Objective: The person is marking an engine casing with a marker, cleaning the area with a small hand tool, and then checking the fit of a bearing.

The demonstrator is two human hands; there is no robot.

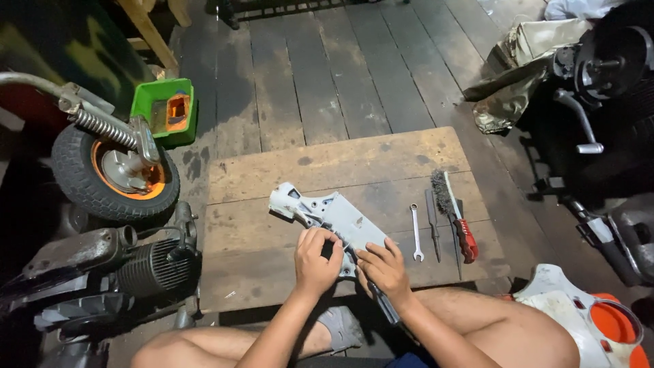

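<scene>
Bare knees (225,344) frame the bottom of the view, the person sitting at the near edge of a low wooden board (259,177). At far left stand a small tyred wheel with an orange hub (116,174), a green plastic box (165,109) behind it and a dark finned engine (146,266) nearer. The left hand (315,262) has its fingers curled down, pinching on a grey metal casing (327,215) that lies aslant at the board's middle. The right hand (385,269) grips a dark-handled tool (385,303) against the casing's near end. Toward the board's right edge lie a spanner (415,232), a thin file (433,225) and a red-handled wire brush (453,215), well apart from the hands. Dark floor planks (327,75) run beyond; a white and orange cover (586,320) sits at lower right.
</scene>
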